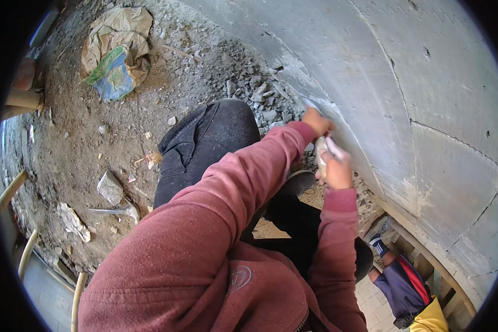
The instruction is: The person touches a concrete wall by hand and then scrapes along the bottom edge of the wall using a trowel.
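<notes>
My left hand (317, 122) is closed close against the base of the grey concrete wall (365, 72). What its fingers hold, if anything, is hidden. Just below it and to the right, my right hand (337, 166) is wrapped round a pale beige, longish object (320, 152); its kind cannot be made out, and the hand is slightly blurred. The two hands almost touch. Broken grey rubble (268, 105) lies along the foot of the wall, beside my left hand and my bent knee (216, 127).
A claw hammer (124, 211) lies on the dirt at left, near a large stone (110, 188). Farther off is a crumpled paper sack (116, 52). Wooden poles (27, 254) stick up at lower left. At lower right, another person's leg in dark shorts (401, 290) shows beside wooden boards (426, 257).
</notes>
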